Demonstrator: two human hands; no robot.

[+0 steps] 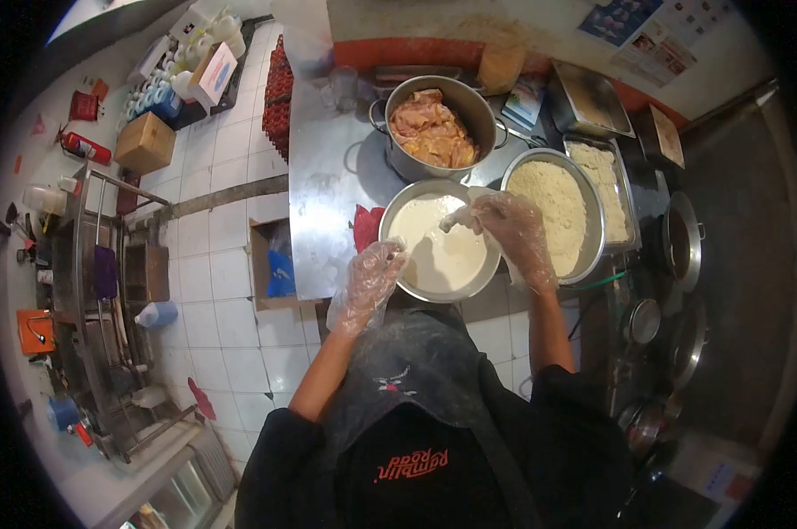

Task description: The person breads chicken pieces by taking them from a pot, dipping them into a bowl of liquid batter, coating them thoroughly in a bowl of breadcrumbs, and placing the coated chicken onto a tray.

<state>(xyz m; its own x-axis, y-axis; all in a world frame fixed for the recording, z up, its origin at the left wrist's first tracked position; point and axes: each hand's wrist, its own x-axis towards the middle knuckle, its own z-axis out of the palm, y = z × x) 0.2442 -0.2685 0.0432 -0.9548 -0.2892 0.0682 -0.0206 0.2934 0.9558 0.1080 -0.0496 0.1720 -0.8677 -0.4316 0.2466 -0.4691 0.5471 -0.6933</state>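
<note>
A round metal bowl (485, 284) of pale, runny batter (443, 260) stands at the table's front edge, close to my body. My left hand (369, 280), in a clear plastic glove, has its fingers curled at the bowl's left rim. Over the right side of the batter is my right hand (511, 231), gloved too, with fingers bent together. Pale coating covers its fingertips, and what they pinch cannot be made out. Behind the bowl, a deep pot (397, 161) holds raw meat pieces (432, 130). To the right is a wide bowl (599, 220) of yellowish flour (553, 207).
A metal tray (632, 231) of floury pieces lies beyond the flour bowl. Red cloth (366, 227) touches the batter bowl's left side. Pans (681, 242) line the far right. An open cardboard box (262, 264) sits on the tiled floor, left of the steel table (315, 207).
</note>
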